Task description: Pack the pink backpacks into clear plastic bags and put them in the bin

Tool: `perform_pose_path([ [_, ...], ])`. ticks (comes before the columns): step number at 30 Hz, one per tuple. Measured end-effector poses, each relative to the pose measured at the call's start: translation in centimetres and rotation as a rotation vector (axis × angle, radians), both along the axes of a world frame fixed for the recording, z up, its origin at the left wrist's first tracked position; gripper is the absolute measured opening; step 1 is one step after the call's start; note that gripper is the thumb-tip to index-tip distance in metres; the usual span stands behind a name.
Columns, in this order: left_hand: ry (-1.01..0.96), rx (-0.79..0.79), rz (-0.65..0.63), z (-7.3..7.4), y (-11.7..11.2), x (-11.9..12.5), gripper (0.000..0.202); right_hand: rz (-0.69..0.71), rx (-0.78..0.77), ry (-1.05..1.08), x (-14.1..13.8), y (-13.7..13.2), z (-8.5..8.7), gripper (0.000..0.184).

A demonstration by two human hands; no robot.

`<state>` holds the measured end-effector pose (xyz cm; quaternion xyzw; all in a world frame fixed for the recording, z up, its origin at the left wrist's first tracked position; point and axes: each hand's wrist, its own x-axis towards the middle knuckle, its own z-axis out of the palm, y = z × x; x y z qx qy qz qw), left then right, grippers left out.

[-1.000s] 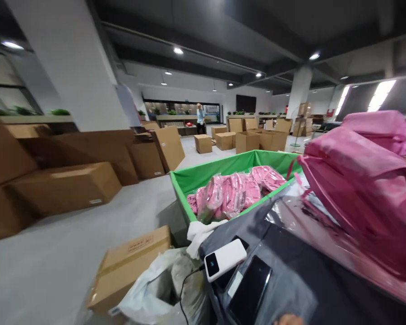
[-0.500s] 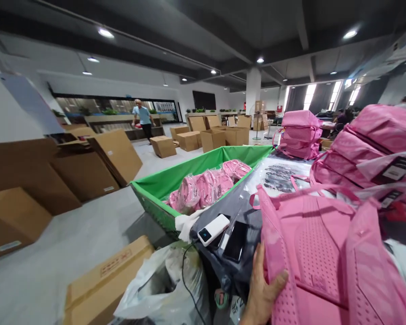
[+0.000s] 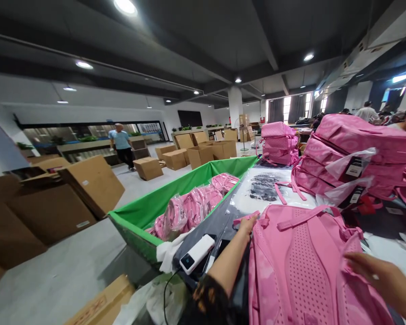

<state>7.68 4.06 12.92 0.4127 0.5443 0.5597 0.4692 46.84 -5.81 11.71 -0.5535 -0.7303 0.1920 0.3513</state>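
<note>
A pink backpack (image 3: 306,262) lies on the table in front of me, its dotted back panel and shoulder straps facing up. At its upper left corner, my left hand (image 3: 248,224) is closed on the strap there. My right hand (image 3: 372,271) is at the bag's right side, fingers closed at the edge of the right shoulder strap; part of its grip is hidden. Left of the bag, under my left forearm, are a white power bank (image 3: 197,254) with a cable and a dark phone (image 3: 222,246), partly covered.
A green-lined bin (image 3: 131,219) holds several plastic-wrapped pink bags. Stacked pink backpacks (image 3: 345,153) with tags stand at the right, and a smaller stack (image 3: 279,143) is farther back. Cardboard boxes (image 3: 91,187) stand on the floor; a person (image 3: 121,142) walks beyond them.
My left hand has moved from the bag's left side up to its top left corner. My right hand has come into view at the right strap. The view has shifted rightward.
</note>
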Motion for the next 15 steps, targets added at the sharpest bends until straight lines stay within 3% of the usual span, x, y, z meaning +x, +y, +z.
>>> perform_pose_path([
  [2, -0.023, 0.029, -0.028, 1.5, 2.8, 0.8, 0.055, 0.126, -0.017, -0.083, -5.7, 0.5, 1.3, 0.03],
  [4, -0.05, 0.095, -0.086, 3.1, 3.7, 1.2, 0.055, 0.187, 0.023, -0.169, -9.7, 2.2, 2.2, 0.034],
  [6, -0.069, 0.16, -0.175, 4.5, 3.0, 1.3, 0.057, 0.193, 0.13, -0.178, -12.2, 5.1, 3.2, 0.036],
  [9, -0.124, 0.217, -0.449, 6.0, 0.2, 0.8, 0.057, 0.256, 0.301, -0.156, -15.6, 10.2, 5.3, 0.048],
  [11, -0.177, 0.241, -0.598, 6.5, -1.3, 0.2, 0.055, 0.356, 0.293, -0.201, -18.2, 12.9, 6.6, 0.038],
  [13, -0.182, 0.251, -0.571, 6.5, -1.8, -0.7, 0.055, 0.391, 0.226, -0.224, -20.5, 14.6, 7.3, 0.021],
  [15, -0.117, 0.261, -0.428, 6.4, -1.1, -1.4, 0.055, 0.364, 0.155, -0.2, -21.8, 14.7, 6.9, 0.021],
])
